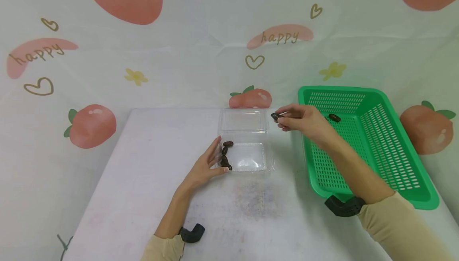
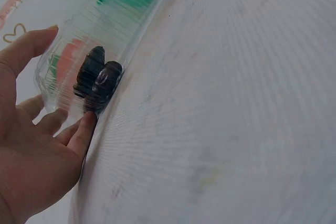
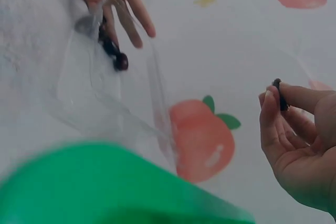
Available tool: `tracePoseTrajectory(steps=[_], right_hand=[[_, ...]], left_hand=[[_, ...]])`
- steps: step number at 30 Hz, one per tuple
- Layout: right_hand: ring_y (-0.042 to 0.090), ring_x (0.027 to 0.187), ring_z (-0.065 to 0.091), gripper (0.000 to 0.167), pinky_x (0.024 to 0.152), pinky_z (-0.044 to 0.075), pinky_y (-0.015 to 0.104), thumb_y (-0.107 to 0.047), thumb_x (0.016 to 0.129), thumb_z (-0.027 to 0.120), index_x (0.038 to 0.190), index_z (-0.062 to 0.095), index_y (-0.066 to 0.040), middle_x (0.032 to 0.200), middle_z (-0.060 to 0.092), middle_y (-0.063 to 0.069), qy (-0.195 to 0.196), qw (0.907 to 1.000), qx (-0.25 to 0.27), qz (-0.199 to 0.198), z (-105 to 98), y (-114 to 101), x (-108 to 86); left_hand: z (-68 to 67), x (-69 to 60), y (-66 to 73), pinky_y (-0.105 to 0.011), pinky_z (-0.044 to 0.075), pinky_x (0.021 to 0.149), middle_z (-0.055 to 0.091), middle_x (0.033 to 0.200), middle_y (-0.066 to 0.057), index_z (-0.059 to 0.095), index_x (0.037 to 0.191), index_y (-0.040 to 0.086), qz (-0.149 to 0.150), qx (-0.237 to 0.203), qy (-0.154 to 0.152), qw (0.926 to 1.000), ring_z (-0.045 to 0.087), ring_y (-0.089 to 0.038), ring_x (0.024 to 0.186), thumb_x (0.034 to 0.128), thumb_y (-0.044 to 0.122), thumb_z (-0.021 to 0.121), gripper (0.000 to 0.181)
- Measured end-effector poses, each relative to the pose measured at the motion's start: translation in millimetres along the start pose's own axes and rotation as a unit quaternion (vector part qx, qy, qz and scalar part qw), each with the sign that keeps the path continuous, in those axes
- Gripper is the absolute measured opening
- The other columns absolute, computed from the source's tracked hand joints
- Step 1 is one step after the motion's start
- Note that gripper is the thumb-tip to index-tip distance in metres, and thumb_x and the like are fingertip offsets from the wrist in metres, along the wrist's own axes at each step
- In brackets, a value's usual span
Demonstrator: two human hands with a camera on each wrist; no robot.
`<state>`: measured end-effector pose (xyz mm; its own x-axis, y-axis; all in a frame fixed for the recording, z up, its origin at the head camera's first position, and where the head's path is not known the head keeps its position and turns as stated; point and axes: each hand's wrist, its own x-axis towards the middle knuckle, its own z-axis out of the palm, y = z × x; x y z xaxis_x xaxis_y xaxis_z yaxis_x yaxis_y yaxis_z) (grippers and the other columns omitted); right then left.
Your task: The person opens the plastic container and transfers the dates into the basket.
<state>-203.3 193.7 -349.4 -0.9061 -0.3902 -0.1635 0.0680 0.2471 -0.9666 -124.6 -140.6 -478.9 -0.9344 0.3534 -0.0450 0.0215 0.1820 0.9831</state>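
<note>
My right hand [image 1: 299, 120] pinches a dark brown date [image 1: 276, 116] between thumb and fingertips, above the table between the clear plastic box [image 1: 247, 169] and the green basket. In the right wrist view, the date [image 3: 280, 95] pokes out from the fingertips. The hinged box stands with its lid [image 1: 244, 120] laid back. Several dates [image 1: 224, 150] line its left side. My left hand [image 1: 204, 167] rests against that side, fingers fairly straight and thumb at the front corner. In the left wrist view, dark dates [image 2: 100, 74] show through the box wall, close to the fingers.
A green slotted basket [image 1: 408, 133] stands on the right of the white table [image 1: 143, 161], partly under my right forearm. One date [image 1: 334, 117] lies inside near its far end. Behind the table hangs a white cloth [image 1: 201, 53] printed with peaches.
</note>
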Motion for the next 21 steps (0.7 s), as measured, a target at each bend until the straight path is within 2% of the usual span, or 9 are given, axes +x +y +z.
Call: tracePoseTrajectory(steps=[1,6,9,17,21], right_hand=[[0.018,0.093,0.07,0.041,0.087,0.058,0.03,-0.022,0.093,0.072,0.125,0.062,0.001,0.106,0.072,0.008,0.007,1.0,0.0,0.0,-5,0,-0.3],[0.018,0.094,0.069,0.041,0.087,0.056,0.029,-0.03,0.093,0.072,0.123,0.065,-0.005,0.106,0.072,0.002,0.052,0.998,-0.036,-0.003,-26,1,-3.3],[0.016,0.096,0.069,0.043,0.087,0.055,0.03,-0.035,0.093,0.071,0.126,0.066,-0.008,0.108,0.072,-0.002,0.063,0.9968,-0.05,-0.001,-37,6,-4.1],[0.013,0.101,0.069,0.049,0.088,0.056,0.023,-0.033,0.095,0.067,0.133,0.06,-0.003,0.113,0.071,-0.004,0.075,0.9968,-0.028,0.002,-67,26,-4.2],[0.01,0.104,0.068,0.05,0.092,0.054,0.024,-0.026,0.097,0.066,0.138,0.056,0.001,0.115,0.069,-0.005,0.082,0.9963,0.023,0.005,-83,41,-3.2]], left_hand=[[-0.5,0.7,-4.0,-0.032,0.031,0.116,0.011,0.166,0.001,0.012,0.161,0.025,0.003,0.001,0.001,1.0,0.02,-0.022,0.15,0.0864,0.007,0.077,0.1],[-0.4,0.6,-3.3,-0.03,0.031,0.116,0.011,0.166,0.001,0.011,0.161,0.023,0.003,0.001,0.001,1.0,0.019,-0.021,0.15,0.0862,0.006,0.076,0.101],[0.0,0.9,-1.9,-0.029,0.031,0.116,0.011,0.166,0.004,0.012,0.161,0.023,-0.001,-0.001,0.002,1.0,0.019,-0.021,0.15,0.0863,0.005,0.077,0.101],[0.3,1.8,-2.2,-0.034,0.03,0.117,0.01,0.167,-0.002,0.011,0.161,0.022,0.005,0.002,-0.001,1.0,0.019,-0.024,0.15,0.0862,0.005,0.076,0.101],[-0.1,0.9,-2.4,-0.034,0.031,0.116,0.011,0.166,-0.001,0.012,0.161,0.023,-0.001,0.003,0.002,1.0,0.019,-0.022,0.15,0.0857,0.006,0.077,0.101]])
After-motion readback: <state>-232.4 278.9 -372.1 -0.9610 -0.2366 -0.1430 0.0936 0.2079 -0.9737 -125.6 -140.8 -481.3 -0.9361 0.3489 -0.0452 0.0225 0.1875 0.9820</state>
